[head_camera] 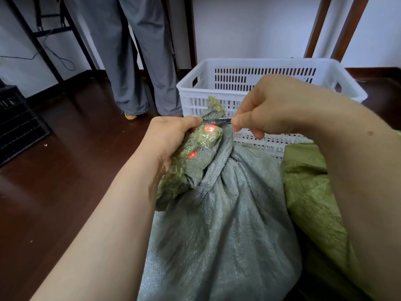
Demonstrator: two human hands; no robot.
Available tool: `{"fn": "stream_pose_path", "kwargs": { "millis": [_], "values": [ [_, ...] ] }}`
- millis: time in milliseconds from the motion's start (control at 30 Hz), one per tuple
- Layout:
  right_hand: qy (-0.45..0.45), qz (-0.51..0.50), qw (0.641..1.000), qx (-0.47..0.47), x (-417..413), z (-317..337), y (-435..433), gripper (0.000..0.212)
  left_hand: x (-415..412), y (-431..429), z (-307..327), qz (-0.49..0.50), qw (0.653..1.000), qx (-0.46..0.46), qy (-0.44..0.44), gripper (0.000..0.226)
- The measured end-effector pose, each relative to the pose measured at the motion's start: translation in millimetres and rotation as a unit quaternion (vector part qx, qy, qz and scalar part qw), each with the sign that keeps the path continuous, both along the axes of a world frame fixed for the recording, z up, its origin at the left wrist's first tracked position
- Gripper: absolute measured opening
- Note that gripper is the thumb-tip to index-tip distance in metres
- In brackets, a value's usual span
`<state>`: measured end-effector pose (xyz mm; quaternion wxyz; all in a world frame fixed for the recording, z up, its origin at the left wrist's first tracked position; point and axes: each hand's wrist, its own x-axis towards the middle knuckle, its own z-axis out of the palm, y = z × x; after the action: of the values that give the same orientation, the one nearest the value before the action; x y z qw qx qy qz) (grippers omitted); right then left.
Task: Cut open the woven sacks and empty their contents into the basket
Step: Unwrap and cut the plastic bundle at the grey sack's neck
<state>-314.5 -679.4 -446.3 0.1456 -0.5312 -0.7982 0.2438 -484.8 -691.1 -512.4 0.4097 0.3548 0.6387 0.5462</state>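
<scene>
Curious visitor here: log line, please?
left hand grips grey sack | right hand holds blade at tape | white basket behind

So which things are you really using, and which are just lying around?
In use: grey woven sack with green-taped neck, small metal blade, left hand, right hand, white slotted plastic basket, green woven sack.
Lying about: black plastic crate, black metal frame, bystander's grey trousers.
</scene>
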Motion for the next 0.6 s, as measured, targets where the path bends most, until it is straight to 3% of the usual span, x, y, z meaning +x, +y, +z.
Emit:
{"fn": "stream_pose_path", "kwargs": {
  "millis": [233,367,467,533,600],
  "values": [
    [-0.103,0.019,0.993,0.049,-15,-3,-9,0.023,-1,2,0,0.008,1.0,0.008,0.028,0.024],
    [-0.143,0.005,0.986,0.091,-18,-4,-13,0.013,1,2,-1,-0.008,0.996,0.024,0.084,0.027],
    [-0.178,0.0,0.975,0.134,-22,-6,-16,0.01,2,5,-6,-0.015,0.972,0.052,0.228,0.03],
    [-0.2,-0.007,0.969,0.147,-24,-8,-17,0.024,0,9,-13,-0.019,0.923,0.085,0.375,0.034],
    [-0.216,-0.015,0.964,0.152,-26,-10,-18,0.03,-1,9,-17,-0.031,0.888,0.102,0.446,0.03]
  ]
}}
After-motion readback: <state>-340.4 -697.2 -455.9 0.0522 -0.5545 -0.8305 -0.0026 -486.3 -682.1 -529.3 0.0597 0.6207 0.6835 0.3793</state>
